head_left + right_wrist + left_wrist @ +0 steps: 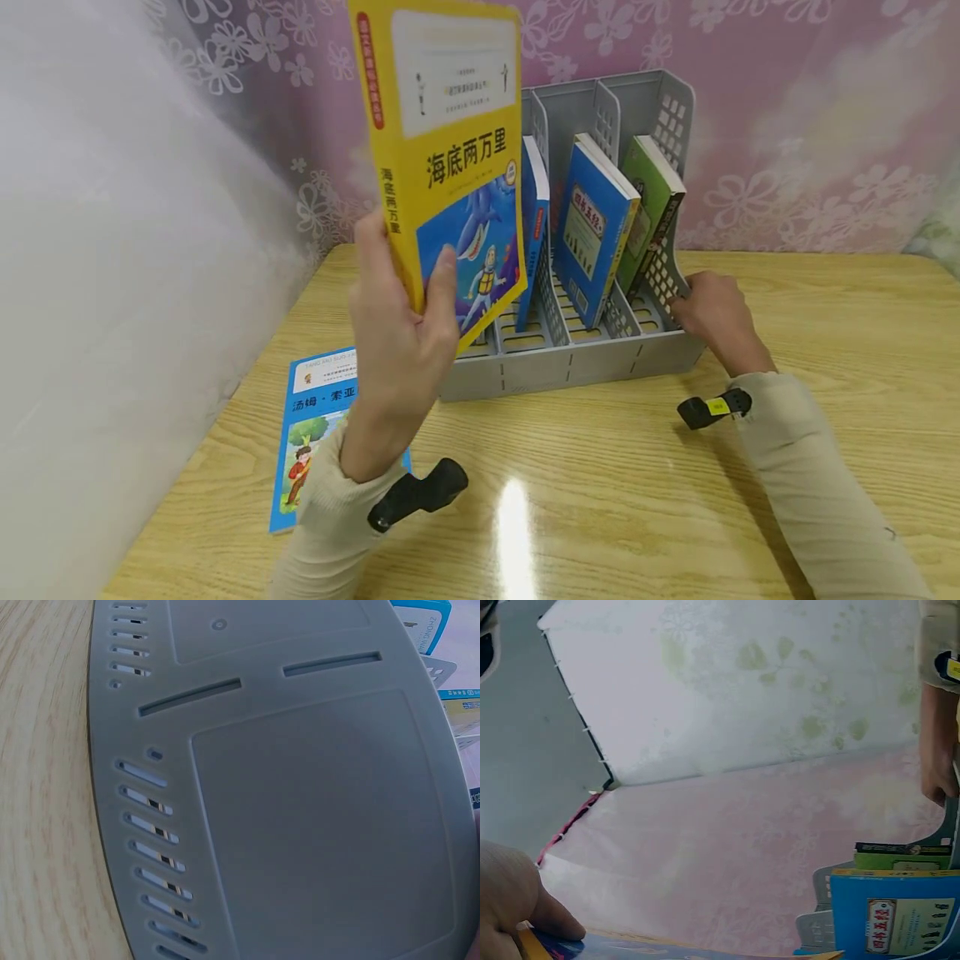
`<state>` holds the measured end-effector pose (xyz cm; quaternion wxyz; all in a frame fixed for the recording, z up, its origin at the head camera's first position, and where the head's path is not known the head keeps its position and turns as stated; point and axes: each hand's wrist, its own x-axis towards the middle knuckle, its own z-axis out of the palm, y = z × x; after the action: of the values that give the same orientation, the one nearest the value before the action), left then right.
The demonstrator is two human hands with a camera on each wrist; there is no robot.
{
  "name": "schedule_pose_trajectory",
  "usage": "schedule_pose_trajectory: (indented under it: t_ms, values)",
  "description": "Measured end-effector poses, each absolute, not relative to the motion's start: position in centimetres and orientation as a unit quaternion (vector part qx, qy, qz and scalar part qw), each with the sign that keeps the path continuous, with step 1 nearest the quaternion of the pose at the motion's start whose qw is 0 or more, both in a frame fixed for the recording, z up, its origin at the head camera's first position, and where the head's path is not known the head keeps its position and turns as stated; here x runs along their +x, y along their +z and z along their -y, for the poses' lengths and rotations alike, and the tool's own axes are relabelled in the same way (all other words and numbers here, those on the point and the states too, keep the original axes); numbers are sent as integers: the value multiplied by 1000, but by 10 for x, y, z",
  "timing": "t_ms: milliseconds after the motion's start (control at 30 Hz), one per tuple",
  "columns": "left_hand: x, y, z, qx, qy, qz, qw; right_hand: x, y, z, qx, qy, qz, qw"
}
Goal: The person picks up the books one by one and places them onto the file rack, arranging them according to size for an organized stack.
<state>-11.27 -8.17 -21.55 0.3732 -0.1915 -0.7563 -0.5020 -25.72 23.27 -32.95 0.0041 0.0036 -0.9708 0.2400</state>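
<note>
My left hand (pixel 401 333) grips a yellow book (pixel 465 125) by its lower spine edge, thumb on the cover, holding it upright in the air before the left part of a grey book rack (pixel 510 371). The cover shows a shark and a diver. In the left wrist view only a strip of this book (pixel 652 947) shows beside the hand (pixel 517 907). My right hand (pixel 716 317) holds the rack's right side wall near its front corner. Inside the rack lean a blue book (pixel 592 225), a green book (pixel 648 208) and another blue book (pixel 534 225) partly hidden by the yellow one.
A blue-covered book (pixel 322 433) lies flat on the wooden table (pixel 600 500), partly covered by my left forearm. Behind the rack hangs a pink flowered cloth (pixel 810 125); a white wall (pixel 112 250) stands at left. The rack's grey panel (pixel 322 825) fills the right wrist view.
</note>
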Motion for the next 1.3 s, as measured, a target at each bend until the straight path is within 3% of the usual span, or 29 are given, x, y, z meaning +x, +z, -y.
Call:
schedule_pose_trajectory:
  t_ms: [600, 1300]
  values:
    - [-163, -254, 46, -211, -417, 798, 380, -259, -329, -231, 4, 245, 969, 2]
    - [-226, -307, 29, -182, -468, 802, 323, -258, -328, -232, 7, 245, 970, 0]
